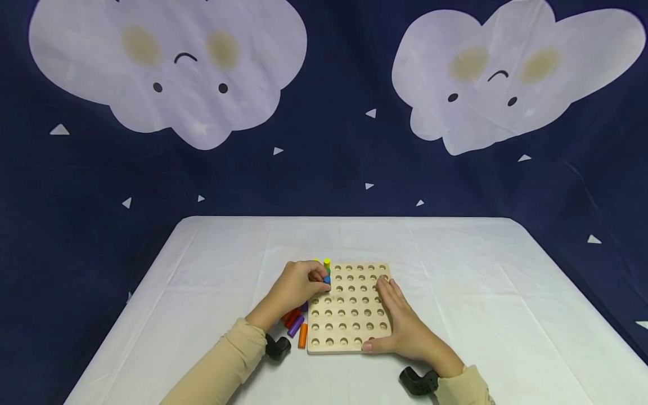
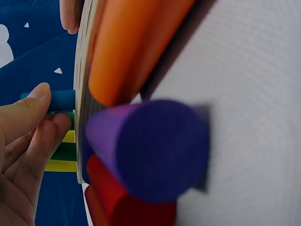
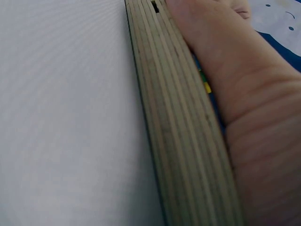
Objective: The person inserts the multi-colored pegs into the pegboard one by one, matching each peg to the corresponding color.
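Observation:
My left hand [image 1: 301,282] pinches a blue peg [image 2: 62,100] between thumb and fingers at the left side of a wooden pegboard [image 1: 348,306]. In the left wrist view the peg stands upright against the board's face; whether it is fully seated is hidden. Beyond it, yellow pegs [image 2: 59,165] and green pegs [image 2: 64,151] stand in the board. My right hand [image 1: 402,326] rests spread along the board's right side, thumb at the near edge and straight fingers on the top. In the right wrist view, the thumb lies against the layered board edge [image 3: 174,117].
Loose pegs lie left of the board on the white-covered table [image 1: 455,259]: an orange peg [image 1: 302,336], a purple peg [image 1: 296,326] and red pegs [image 1: 292,319]. A dark blue cloth [image 1: 334,169] with clouds hangs behind the table.

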`<state>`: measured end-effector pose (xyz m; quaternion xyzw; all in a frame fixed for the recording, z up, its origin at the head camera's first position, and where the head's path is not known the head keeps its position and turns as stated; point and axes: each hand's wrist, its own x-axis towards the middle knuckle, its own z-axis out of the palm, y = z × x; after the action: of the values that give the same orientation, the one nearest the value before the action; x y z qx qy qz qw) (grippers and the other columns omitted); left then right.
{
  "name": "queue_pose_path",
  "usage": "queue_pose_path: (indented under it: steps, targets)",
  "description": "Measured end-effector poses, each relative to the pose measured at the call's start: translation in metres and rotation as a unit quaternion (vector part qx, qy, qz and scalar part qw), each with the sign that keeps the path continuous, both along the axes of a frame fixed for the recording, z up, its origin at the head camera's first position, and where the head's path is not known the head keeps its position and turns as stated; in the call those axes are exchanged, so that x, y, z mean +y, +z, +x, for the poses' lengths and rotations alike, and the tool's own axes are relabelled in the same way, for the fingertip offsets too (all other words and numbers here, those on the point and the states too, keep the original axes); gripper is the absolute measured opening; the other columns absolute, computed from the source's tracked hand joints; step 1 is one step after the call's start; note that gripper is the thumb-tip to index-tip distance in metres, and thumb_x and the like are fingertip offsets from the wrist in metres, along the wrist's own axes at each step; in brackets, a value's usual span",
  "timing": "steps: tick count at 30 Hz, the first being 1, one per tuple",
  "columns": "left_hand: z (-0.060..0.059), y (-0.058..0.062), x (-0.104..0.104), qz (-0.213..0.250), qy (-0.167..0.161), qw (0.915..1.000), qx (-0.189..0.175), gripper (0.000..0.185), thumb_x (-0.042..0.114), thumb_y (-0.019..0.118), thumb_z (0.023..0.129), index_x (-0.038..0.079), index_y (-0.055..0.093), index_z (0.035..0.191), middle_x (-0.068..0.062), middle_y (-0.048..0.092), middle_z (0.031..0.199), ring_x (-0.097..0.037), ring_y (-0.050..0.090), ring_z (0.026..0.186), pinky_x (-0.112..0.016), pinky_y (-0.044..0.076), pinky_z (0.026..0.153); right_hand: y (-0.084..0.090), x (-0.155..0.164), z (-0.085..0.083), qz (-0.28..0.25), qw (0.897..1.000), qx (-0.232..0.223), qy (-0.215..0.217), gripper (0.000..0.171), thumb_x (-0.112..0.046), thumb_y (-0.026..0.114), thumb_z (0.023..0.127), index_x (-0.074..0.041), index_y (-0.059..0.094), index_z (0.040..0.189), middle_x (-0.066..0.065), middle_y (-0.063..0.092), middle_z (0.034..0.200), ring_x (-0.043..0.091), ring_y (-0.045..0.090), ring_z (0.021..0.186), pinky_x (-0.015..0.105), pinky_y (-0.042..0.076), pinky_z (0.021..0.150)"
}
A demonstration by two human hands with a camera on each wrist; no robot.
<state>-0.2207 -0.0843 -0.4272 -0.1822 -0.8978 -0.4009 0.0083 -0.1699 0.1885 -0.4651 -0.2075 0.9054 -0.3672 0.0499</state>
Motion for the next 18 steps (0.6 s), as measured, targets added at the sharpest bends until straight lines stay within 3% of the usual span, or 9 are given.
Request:
queue_pose_path:
  steps: [12, 18]
  targets:
    - [0.0008, 0.0011, 0.0020, -0.015, -0.020, 0.9997, -0.008, 0.015, 0.013, 0.081, 0.082, 0.008, 0.071, 0.093, 0.006, 0.070, 0.082, -0.004, 0.063, 0.076, -0.020, 0.053, 0.071, -0.0010, 0.0002, -0.0013, 0.004, 1.000, -0.002, -0.001, 0.141, -0.064, 0.086, 0.057, -0.006, 0.007, 0.159, 0.014, 0.004, 0.167, 0.040, -0.004, 0.154, 0.065, 0.008, 0.118]
    - [0.0022, 0.0008, -0.0015, 0.013, -0.008, 0.9995, -0.029, 0.018, 0.013, 0.081, 0.082, 0.009, 0.072, 0.097, 0.004, 0.071, 0.086, -0.005, 0.065, 0.079, -0.020, 0.054, 0.072, 0.0008, -0.0003, -0.0006, 0.002, 1.000, -0.003, -0.002, 0.141, -0.062, 0.087, 0.057, -0.006, 0.008, 0.159, 0.014, 0.004, 0.167, 0.039, -0.003, 0.154, 0.064, 0.008, 0.118]
